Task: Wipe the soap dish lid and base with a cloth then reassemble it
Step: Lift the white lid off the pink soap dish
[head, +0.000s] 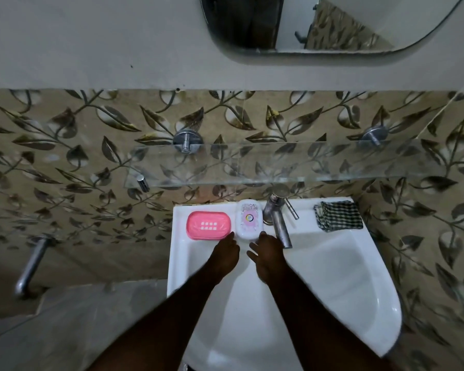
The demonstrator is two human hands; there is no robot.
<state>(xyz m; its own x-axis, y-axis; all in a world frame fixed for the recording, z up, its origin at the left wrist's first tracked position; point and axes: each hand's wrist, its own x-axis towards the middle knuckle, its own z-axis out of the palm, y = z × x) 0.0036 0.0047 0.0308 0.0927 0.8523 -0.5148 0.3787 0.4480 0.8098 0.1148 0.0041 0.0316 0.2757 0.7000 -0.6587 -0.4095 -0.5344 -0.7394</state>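
A pink soap dish base (208, 225) with drain slots lies on the sink's back ledge at the left. Right beside it stands the white patterned lid (249, 219), next to the tap. A folded green checked cloth (338, 215) sits on the ledge at the far right. My left hand (224, 253) hovers over the basin just below the gap between base and lid, fingers pointing forward, holding nothing. My right hand (266, 253) hangs just below the lid with relaxed fingers, also holding nothing.
A metal tap (277, 218) juts over the white sink (332, 263) right of my right hand. A glass shelf (279, 164) on chrome brackets hangs above the ledge. A mirror (332, 22) is higher up. A chrome pipe (31, 263) sticks out at left.
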